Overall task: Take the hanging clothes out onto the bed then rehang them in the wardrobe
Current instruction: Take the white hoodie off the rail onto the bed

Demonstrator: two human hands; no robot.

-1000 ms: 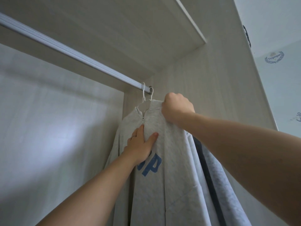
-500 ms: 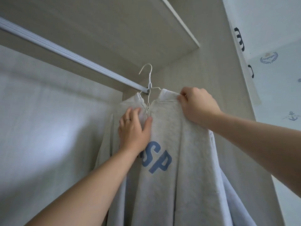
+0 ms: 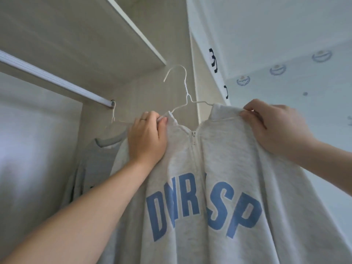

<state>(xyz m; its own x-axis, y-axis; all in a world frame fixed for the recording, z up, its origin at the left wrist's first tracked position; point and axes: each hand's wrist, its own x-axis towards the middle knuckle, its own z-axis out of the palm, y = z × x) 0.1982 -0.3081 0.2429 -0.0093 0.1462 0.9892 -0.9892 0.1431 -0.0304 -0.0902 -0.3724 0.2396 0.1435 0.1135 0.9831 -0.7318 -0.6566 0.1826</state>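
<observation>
Since the earlier frame, the white wire hanger (image 3: pixel 185 88) has moved right; its hook now stands off the rail (image 3: pixel 53 80), above and to the right of the rail's end. The sweatshirt (image 3: pixel 228 153) on it has turned front-on to the camera. Left hand (image 3: pixel 146 140): fingers curled round one collar edge and the hanger arm. Right hand (image 3: pixel 276 128): fingers pinching the other collar edge. Count: two garments, two hangers, one rail. The second hanger (image 3: pixel 113 115), hooked at the rail's end, carries a grey garment (image 3: pixel 95 164).
</observation>
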